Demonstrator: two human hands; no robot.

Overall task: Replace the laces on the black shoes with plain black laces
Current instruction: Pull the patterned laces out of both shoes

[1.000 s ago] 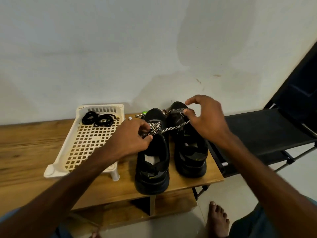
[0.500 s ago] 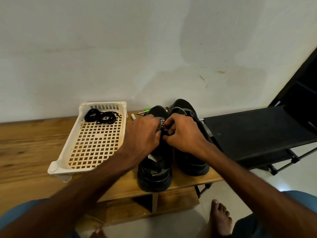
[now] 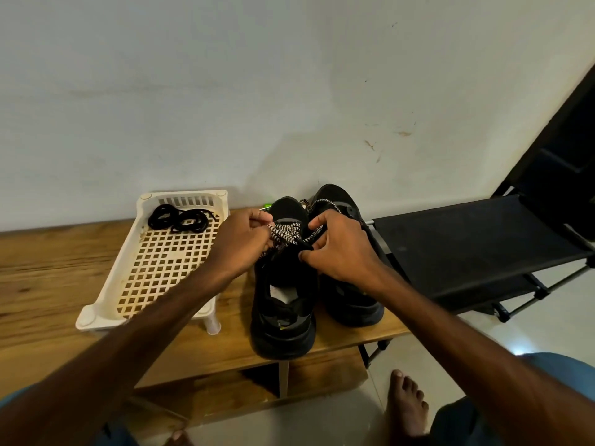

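Two black shoes stand side by side on a wooden bench, heels toward me: the left shoe (image 3: 283, 320) and the right shoe (image 3: 352, 300). A black-and-white patterned lace (image 3: 287, 230) runs across the left shoe's upper. My left hand (image 3: 243, 241) pinches one part of this lace. My right hand (image 3: 341, 249) pinches another strand of it over the same shoe. Coiled plain black laces (image 3: 180, 218) lie at the far end of a cream plastic tray (image 3: 106, 304).
The wooden bench (image 3: 48, 284) stands against a pale wall. A black fabric rack (image 3: 476, 246) stands to the right, close to the right shoe. A small green object (image 3: 266, 206) lies behind the shoes. My bare foot (image 3: 407, 403) rests on the tiled floor.
A second ago my hands held the patterned lace stretched wide; they came together over the left shoe, and now they sit slightly apart with the lace showing between them.
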